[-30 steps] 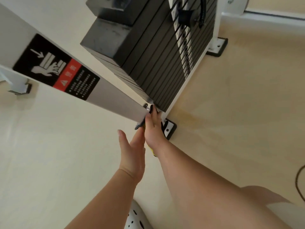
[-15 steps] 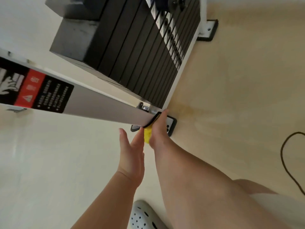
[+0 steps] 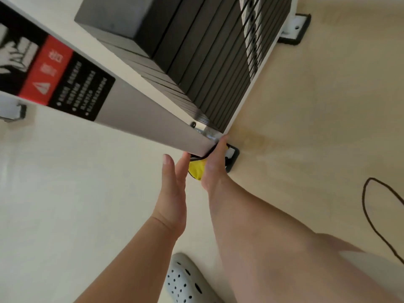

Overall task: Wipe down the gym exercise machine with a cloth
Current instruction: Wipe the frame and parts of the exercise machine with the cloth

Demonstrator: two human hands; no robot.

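A white upright post (image 3: 153,119) of the gym machine runs from the upper left down to its foot plate (image 3: 232,159) on the floor. Behind it stands the black weight stack (image 3: 196,51). My right hand (image 3: 213,169) presses a yellow cloth (image 3: 196,170) with a dark edge against the bottom end of the post, close to the floor. My left hand (image 3: 173,189) is flat with its fingers straight, just left of the cloth, its fingertips near the post's lower end. It holds nothing.
A black and red warning label (image 3: 54,77) is stuck on the post. A second foot plate (image 3: 295,29) sits at the far right. A dark cable (image 3: 376,215) loops on the beige floor at right. A perforated white shoe (image 3: 185,281) is below.
My right hand with the cloth stays at the post's bottom end, and more of the yellow cloth shows. The view has moved closer and shifted. My left hand has hardly moved.
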